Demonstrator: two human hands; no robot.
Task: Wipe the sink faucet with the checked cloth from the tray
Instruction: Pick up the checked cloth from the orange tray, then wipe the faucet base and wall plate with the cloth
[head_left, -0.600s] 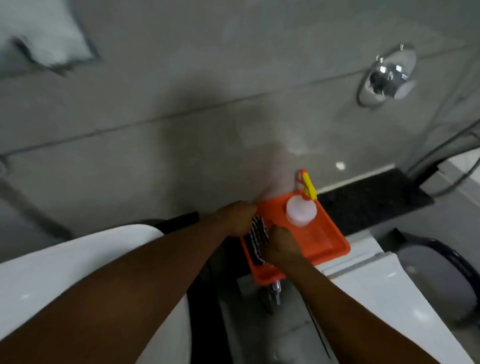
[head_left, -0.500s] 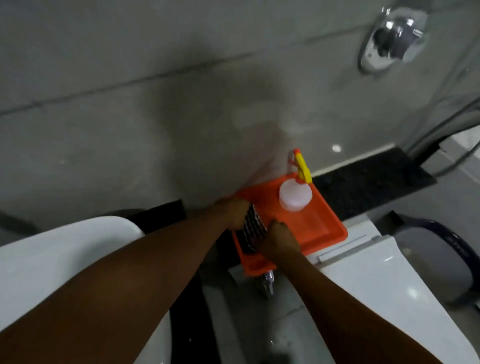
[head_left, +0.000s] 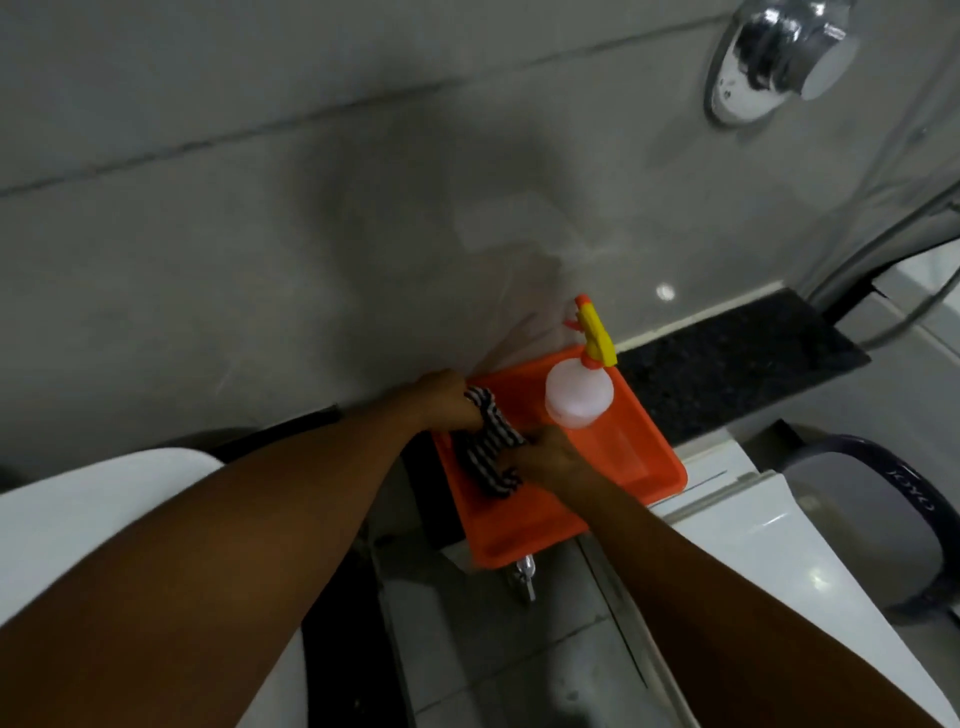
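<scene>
An orange tray (head_left: 524, 535) sits on the white toilet tank by the tiled wall. A dark-and-white checked cloth (head_left: 488, 447) lies bunched in the tray's left half. My left hand (head_left: 447, 400) grips the cloth's far end at the tray's left rim. My right hand (head_left: 550, 457) holds its near right edge inside the tray. A white spray bottle (head_left: 579, 397) with a yellow and orange trigger stands in the tray's far corner. The white sink (head_left: 104, 519) shows at lower left under my left arm; its faucet is hidden.
A chrome wall valve (head_left: 769, 57) is mounted at the upper right. A small metal tap (head_left: 524, 574) hangs below the tray. The white toilet lid (head_left: 753, 571) lies at right, with a dark bin (head_left: 883, 499) beyond it. A black ledge (head_left: 727, 364) runs along the wall.
Both hands have bunched the cloth up and pulled it higher in the tray. The camera has tilted down, so the wall valve sits nearer the top edge.
</scene>
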